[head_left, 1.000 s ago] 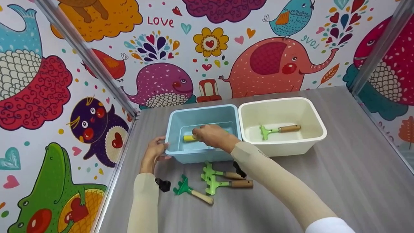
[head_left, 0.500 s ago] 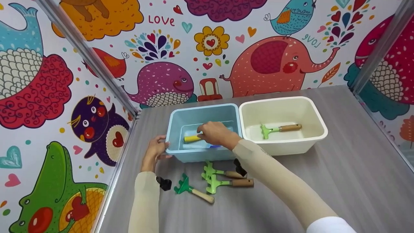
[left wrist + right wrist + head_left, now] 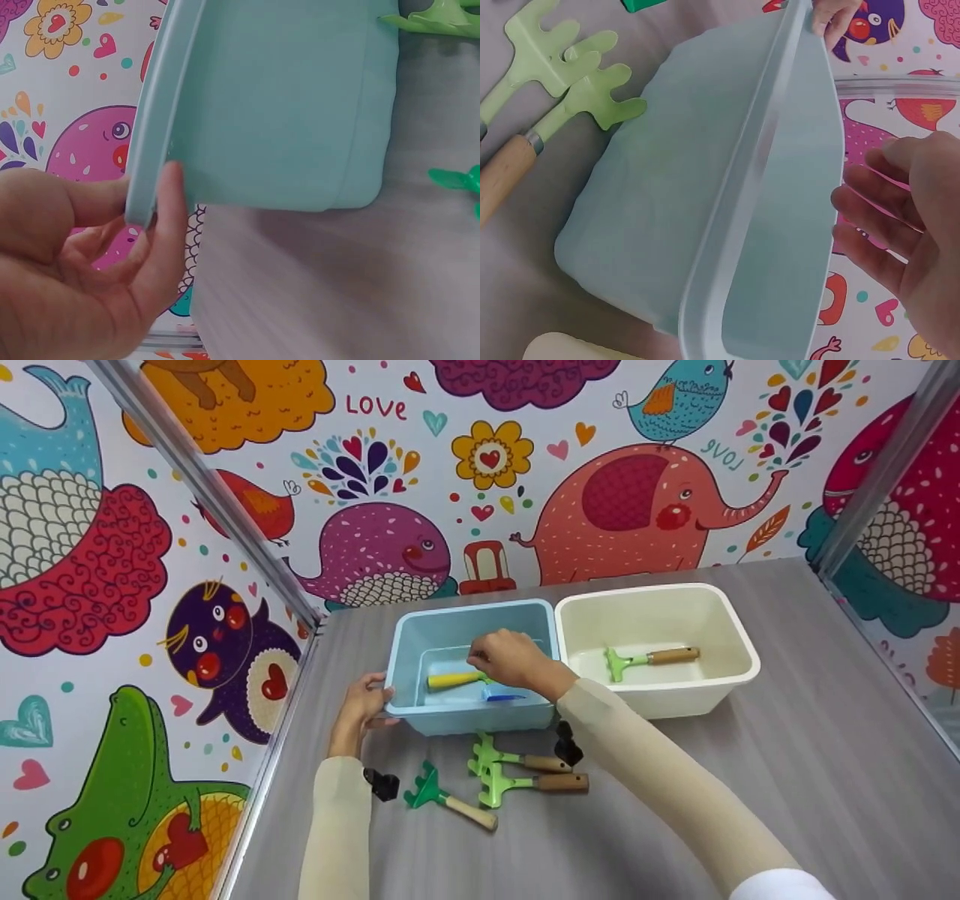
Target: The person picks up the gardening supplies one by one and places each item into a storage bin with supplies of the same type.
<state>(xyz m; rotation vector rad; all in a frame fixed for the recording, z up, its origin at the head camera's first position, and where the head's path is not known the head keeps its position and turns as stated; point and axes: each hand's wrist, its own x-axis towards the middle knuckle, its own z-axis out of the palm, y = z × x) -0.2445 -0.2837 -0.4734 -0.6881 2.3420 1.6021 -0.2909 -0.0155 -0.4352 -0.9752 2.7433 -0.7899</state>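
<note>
My left hand (image 3: 361, 712) grips the left front rim of a light blue plastic bin (image 3: 472, 721); the left wrist view shows the thumb and fingers on either side of the rim. My right hand (image 3: 514, 661) hovers over the right half of that bin, fingers loosely bent with nothing between them, as the right wrist view (image 3: 900, 217) bears out. Below it on the bin's floor lies a small hand tool with a yellow handle (image 3: 452, 680) and a green neck. A blue piece (image 3: 504, 692) shows beside the neck, partly hidden by the bin's front wall.
Against the blue bin's right side stands a cream bin (image 3: 660, 701), holding a light green hand rake (image 3: 634, 660) with a wooden handle. In front lie two light green rakes (image 3: 517, 787) side by side and a darker green one (image 3: 429, 787). Patterned walls enclose the table.
My right hand has let go of the yellow-handled tool and moved up and to the right. More of that tool and the blue piece now shows. My left hand has stayed on the rim.
</note>
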